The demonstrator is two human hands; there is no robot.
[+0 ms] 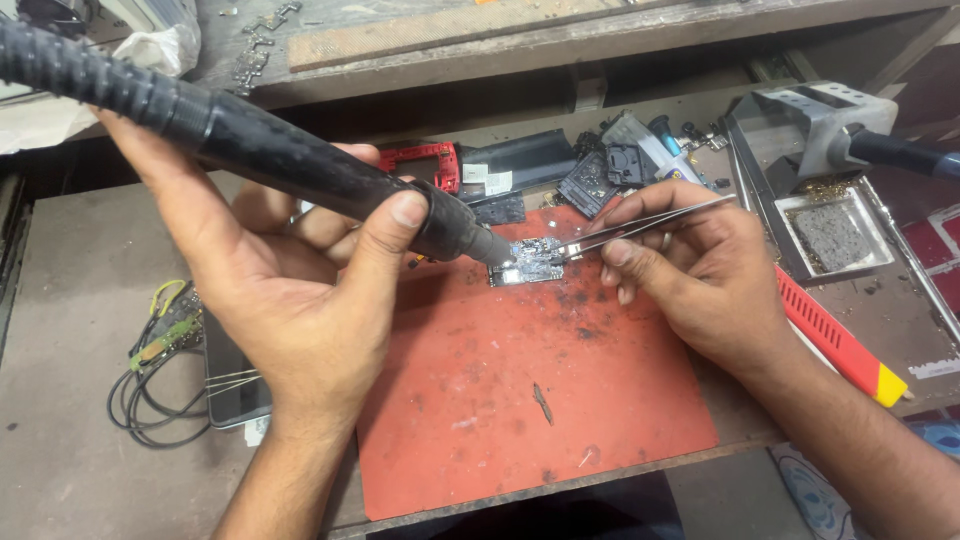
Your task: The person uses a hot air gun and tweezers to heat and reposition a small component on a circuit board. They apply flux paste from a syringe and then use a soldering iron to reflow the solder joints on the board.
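Red mat (520,400) covers the bench, front edge cut off. My left hand (290,290) is wrapped round the black hot-air wand (290,150) — nozzle tip hides part of the little circuit board (530,262) at the mat's top. Right hand (690,270) pinches tweezers (640,225) at the board — can't make out what they grip.

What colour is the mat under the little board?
The mat is orange-red with dark burn marks, seen from the head camera.
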